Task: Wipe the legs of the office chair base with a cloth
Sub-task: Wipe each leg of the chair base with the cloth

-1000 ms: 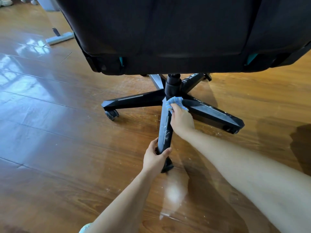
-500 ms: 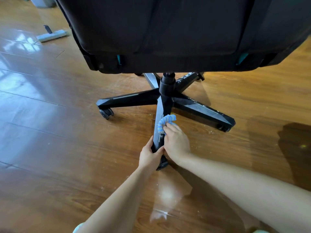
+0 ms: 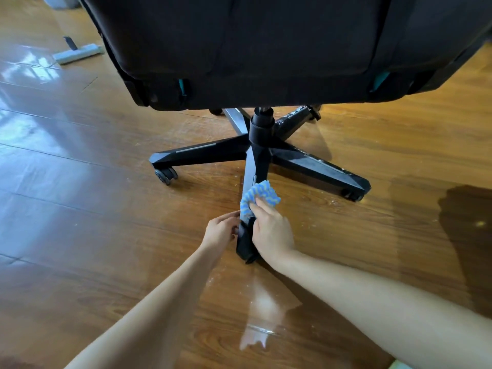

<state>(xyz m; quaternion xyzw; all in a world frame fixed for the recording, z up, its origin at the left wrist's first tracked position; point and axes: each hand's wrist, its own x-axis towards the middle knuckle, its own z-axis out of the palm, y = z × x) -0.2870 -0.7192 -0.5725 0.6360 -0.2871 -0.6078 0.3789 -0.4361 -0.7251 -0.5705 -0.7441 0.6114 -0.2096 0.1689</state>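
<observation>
The cloth (image 3: 259, 195), clutched in the right hand (image 3: 271, 230), has slid down the near leg (image 3: 255, 166) toward its tip, which the left hand (image 3: 221, 231) grips; the other legs (image 3: 319, 166) look dusty and probably remain.

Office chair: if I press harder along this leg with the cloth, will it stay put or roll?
Likely to roll: a caster shows under one leg, and the wood floor looks glossy. The left hand at the near leg probably helps steady it.

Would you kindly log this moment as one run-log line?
wiping nearest leg | right hand presses cloth on it | left hand holds same leg
</observation>
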